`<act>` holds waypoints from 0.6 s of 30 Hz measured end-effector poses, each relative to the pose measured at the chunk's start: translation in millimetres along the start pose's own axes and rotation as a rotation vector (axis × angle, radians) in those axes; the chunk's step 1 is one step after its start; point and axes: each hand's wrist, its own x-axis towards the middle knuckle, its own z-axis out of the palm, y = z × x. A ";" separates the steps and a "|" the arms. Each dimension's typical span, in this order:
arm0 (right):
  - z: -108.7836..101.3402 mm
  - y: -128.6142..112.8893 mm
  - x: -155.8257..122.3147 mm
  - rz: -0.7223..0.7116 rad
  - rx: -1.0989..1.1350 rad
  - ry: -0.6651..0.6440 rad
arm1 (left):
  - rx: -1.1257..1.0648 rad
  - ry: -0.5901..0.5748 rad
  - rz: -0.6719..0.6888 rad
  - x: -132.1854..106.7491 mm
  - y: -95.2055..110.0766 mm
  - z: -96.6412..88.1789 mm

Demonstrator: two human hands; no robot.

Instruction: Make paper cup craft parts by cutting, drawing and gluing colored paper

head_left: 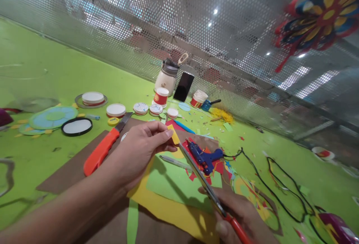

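Between the thumb and fingers of my left hand (pixel 146 141) is a small piece of yellow paper (pixel 173 134). My right hand (pixel 238 214) grips scissors (pixel 206 186) with red handles, and their blade tips reach the lower edge of that yellow piece. Under both hands lie a light green paper sheet (pixel 174 184) and a larger yellow sheet (pixel 165 214) on a brown board (pixel 70 161). A pen (pixel 175 161) rests on the green sheet. Left of my left forearm is a utility knife (pixel 105 147) with an orange handle.
A blue glue gun (pixel 204 156) lies on red scraps, its black cord (pixel 258 176) looping right. White-lidded tubs (pixel 116 110), a bottle (pixel 166 77) and a phone (pixel 183 86) stand behind. Paper discs (pixel 53 117) lie at left. A perforated metal screen (pixel 117 31) borders the green table (pixel 42 68).
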 end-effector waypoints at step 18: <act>0.8 1.8 -3.5 -0.041 -0.076 0.031 | 0.059 -0.038 0.038 1.3 1.4 -0.8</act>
